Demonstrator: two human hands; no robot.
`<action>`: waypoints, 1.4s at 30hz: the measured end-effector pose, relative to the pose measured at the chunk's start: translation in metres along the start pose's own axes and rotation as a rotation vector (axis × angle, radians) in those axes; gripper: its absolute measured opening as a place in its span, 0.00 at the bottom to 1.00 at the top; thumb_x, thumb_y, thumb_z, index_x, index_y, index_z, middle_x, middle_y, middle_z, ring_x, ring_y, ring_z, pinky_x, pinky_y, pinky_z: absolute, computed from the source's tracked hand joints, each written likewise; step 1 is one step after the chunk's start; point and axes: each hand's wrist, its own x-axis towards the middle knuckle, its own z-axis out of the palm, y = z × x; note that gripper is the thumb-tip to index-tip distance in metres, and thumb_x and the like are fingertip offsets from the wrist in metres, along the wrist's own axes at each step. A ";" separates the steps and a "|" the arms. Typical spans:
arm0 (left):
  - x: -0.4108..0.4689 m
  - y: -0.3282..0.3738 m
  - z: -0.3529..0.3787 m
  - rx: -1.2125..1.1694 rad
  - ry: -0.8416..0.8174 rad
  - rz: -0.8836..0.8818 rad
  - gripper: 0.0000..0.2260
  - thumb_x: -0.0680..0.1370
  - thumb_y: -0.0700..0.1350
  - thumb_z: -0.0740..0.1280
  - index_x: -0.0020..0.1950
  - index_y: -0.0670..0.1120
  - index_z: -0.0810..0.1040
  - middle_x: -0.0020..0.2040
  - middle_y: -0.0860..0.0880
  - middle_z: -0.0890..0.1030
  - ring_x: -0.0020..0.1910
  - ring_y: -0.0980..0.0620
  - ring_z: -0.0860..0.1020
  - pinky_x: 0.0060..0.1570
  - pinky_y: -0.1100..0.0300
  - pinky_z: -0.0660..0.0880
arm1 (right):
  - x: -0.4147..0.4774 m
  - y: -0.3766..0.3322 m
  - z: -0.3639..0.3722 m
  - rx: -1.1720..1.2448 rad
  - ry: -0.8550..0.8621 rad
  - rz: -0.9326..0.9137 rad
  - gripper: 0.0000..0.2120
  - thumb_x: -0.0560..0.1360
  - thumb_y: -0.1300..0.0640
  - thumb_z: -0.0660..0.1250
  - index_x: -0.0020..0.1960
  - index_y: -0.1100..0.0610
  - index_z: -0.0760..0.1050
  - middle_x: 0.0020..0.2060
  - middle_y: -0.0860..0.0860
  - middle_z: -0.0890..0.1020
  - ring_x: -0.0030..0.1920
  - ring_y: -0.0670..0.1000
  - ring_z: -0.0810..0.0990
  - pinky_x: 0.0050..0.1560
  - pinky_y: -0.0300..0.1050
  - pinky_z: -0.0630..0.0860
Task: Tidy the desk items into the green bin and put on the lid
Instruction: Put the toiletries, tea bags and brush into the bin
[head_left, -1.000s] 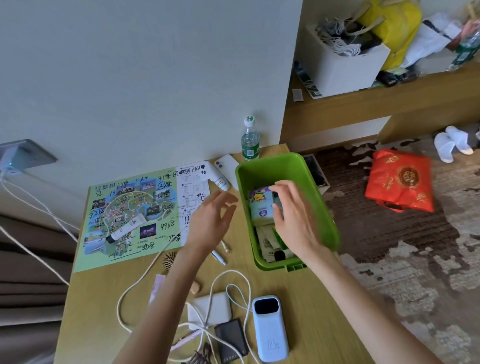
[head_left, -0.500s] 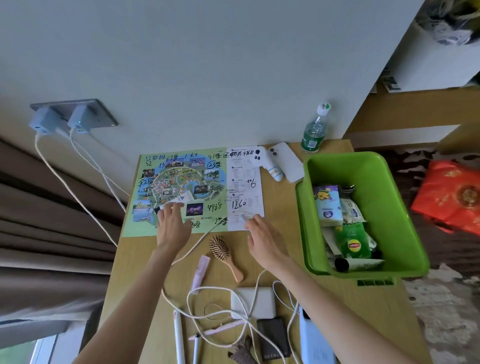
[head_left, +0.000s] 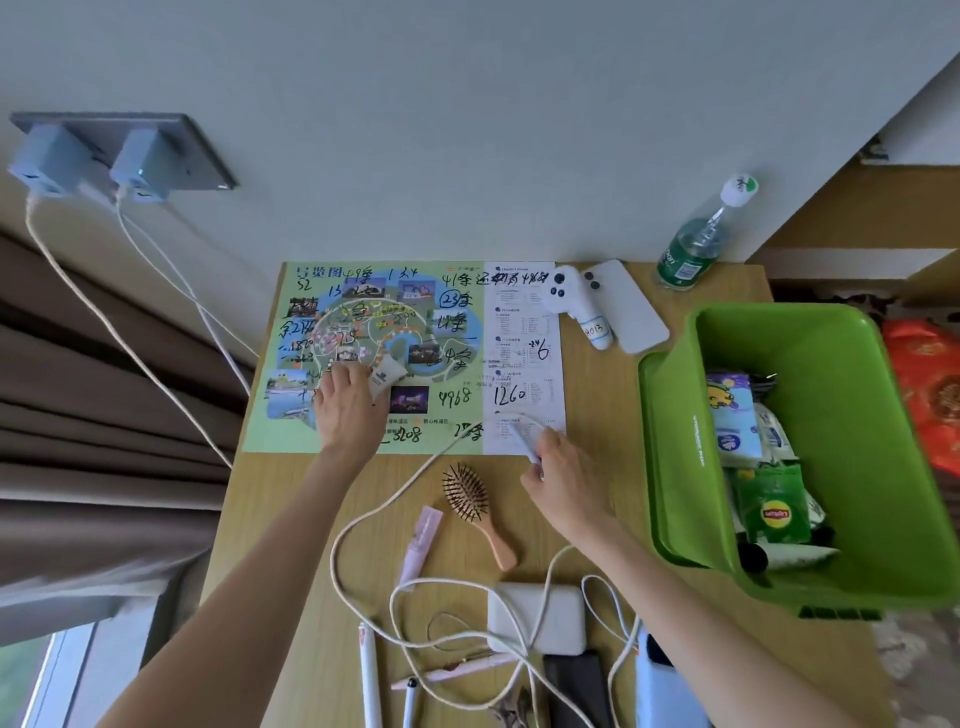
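The green bin sits at the desk's right edge with tissue packs, a green tea packet and a tube inside. A printed map sheet lies flat at the back of the desk. My left hand rests on the map, fingers curled around a small cream tube. My right hand pinches the map's near right corner, which is lifted a little. A wooden hairbrush, a pink pen-like item and a white power bank lie in front. No lid is in view.
A white handheld device and a white phone lie behind the bin, next to a green water bottle. White cables loop across the desk from wall chargers. Pens, a blue device and dark items crowd the near edge. A curtain hangs left.
Both hands left the bin and moved left onto the map. The left hand closed on the cream tube; the right took hold of the map's corner. The view swung left.
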 end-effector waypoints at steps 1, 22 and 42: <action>-0.003 -0.001 0.001 -0.033 -0.028 0.005 0.19 0.78 0.48 0.64 0.64 0.39 0.67 0.60 0.39 0.72 0.56 0.40 0.72 0.53 0.46 0.73 | 0.000 -0.003 0.000 0.042 0.000 -0.008 0.05 0.76 0.60 0.63 0.48 0.58 0.67 0.44 0.53 0.75 0.41 0.51 0.76 0.37 0.42 0.71; -0.150 -0.020 -0.006 -0.219 -0.374 -0.046 0.20 0.70 0.66 0.69 0.43 0.52 0.70 0.36 0.54 0.77 0.37 0.50 0.77 0.31 0.60 0.66 | -0.064 -0.046 0.036 0.156 -0.151 0.097 0.23 0.68 0.41 0.74 0.47 0.57 0.70 0.42 0.48 0.73 0.39 0.48 0.73 0.42 0.44 0.72; -0.136 0.064 -0.045 -0.534 -0.213 -0.034 0.17 0.76 0.59 0.64 0.40 0.46 0.72 0.33 0.50 0.79 0.31 0.51 0.78 0.30 0.56 0.72 | -0.054 -0.027 -0.059 0.538 -0.069 0.186 0.07 0.74 0.59 0.67 0.50 0.60 0.74 0.41 0.57 0.81 0.37 0.55 0.80 0.39 0.50 0.76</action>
